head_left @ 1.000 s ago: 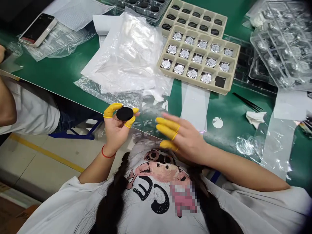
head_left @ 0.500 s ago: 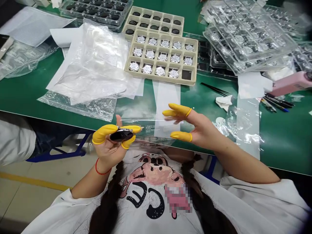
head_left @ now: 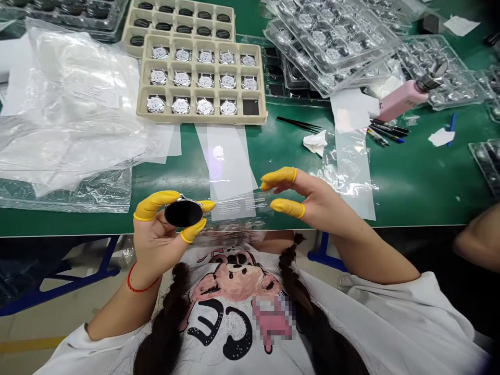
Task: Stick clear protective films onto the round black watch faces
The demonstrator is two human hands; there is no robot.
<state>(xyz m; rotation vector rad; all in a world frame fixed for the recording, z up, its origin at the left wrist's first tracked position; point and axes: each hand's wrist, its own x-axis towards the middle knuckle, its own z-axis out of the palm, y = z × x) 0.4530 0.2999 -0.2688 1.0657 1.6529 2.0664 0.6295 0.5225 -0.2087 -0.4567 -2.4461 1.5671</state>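
Watch [head_left: 183, 212] pinched in left hand [head_left: 158, 245] between 3 capped fingertips. Right hand [head_left: 318, 204] thumb and forefinger grip clear bag [head_left: 238, 205] by its end, just beside watch.

Nothing fully legible from my feed. Clear sleeve [head_left: 238, 205]: a few small dark printed lines near its middle, too fine to make out. White shirt [head_left: 371, 333]: big black letter shapes in the chest print, upside down to me and partly behind the braids, letters uncertain. Plastic bag [head_left: 89, 94] on the desk [head_left: 410, 177]: faint grey print, illegible
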